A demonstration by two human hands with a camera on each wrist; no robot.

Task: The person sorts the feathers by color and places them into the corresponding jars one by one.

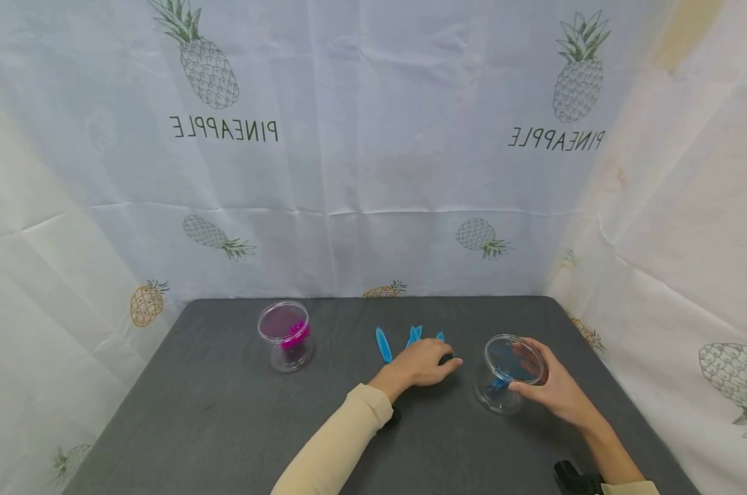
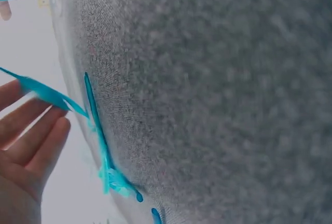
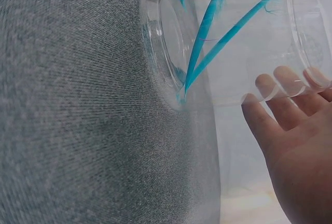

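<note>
My right hand [image 1: 556, 385] grips the rim of a clear plastic cup [image 1: 491, 399], thumb on the near side and fingers on the far side. The cup tilts slightly on its base, and blue feathers [image 3: 223, 40] show through its wall. My left hand [image 1: 418, 364] is low over the table among loose blue feathers [image 1: 382, 344]. In the left wrist view its extended fingers touch one blue feather [image 2: 44, 92]; the thumb is out of that view. The head view shows a gap between thumb and fingers. Another feather [image 2: 101, 130] lies on the table close by.
A second clear cup [image 1: 285, 337] with magenta feathers [image 1: 296, 335] inside stands at the back left of the dark grey table [image 1: 212, 412]. White pineapple-print curtains [image 1: 361, 158] hang behind the table and along its sides.
</note>
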